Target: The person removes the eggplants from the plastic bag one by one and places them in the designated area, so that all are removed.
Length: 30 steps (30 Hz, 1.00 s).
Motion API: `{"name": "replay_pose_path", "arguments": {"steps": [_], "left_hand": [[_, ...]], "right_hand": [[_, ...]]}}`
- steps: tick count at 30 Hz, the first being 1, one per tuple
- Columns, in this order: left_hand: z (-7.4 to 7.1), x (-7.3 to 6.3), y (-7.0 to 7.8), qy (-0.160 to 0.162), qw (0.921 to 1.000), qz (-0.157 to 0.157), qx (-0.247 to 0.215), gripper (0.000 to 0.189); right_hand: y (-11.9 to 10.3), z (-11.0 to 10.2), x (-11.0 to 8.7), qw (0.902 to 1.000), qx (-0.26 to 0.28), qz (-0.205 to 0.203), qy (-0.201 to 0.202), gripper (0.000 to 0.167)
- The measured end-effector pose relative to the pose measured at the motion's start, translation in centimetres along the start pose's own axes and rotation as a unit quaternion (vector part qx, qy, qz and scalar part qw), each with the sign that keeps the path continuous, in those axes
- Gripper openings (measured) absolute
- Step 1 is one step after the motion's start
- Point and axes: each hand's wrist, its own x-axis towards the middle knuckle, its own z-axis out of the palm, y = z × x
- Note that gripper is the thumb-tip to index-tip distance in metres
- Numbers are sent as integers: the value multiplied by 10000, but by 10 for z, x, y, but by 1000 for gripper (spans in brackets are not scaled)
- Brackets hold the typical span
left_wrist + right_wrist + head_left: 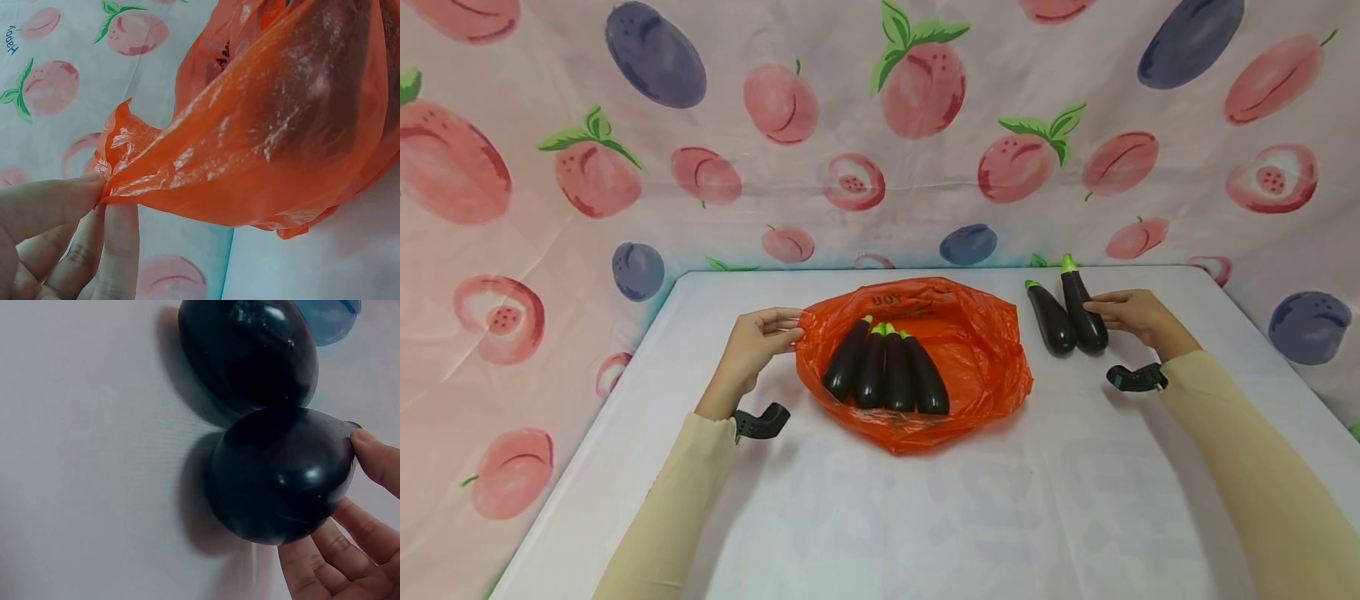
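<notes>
An orange plastic bag [985, 367] lies with its mouth spread wide, several dark eggplants [897, 375] side by side inside it. At the bag's left rim, my left hand [751, 346] pinches the thin plastic between thumb and fingers; the left wrist view shows the bag [206, 181] drawn taut from that pinch. To the right of the bag, my right hand [1138, 317] grips an eggplant [1084, 312] with a green stem end. Another eggplant [1051, 321] lies against its left side. In the right wrist view, thumb and fingers hold the eggplant [281, 478] from both sides.
The bag and eggplants are on a white-covered table [925, 517]. Behind the table's far edge hangs a fruit-printed cloth [925, 200], which also runs along the left and right sides. A dark wrist device [763, 422] is on each arm.
</notes>
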Motion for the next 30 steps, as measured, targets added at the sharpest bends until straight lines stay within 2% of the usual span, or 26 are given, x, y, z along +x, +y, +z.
{"name": "replay_pose_path", "arguments": {"steps": [19,30], "left_hand": [[0,1,-1,-16,9999,-8,-112,34],[0,1,-1,8,10000,17,-65,34]], "right_hand": [[-1,0,10,9965,-639,517,123,79],[-7,3,8,9927,-832,856,175,78]]}}
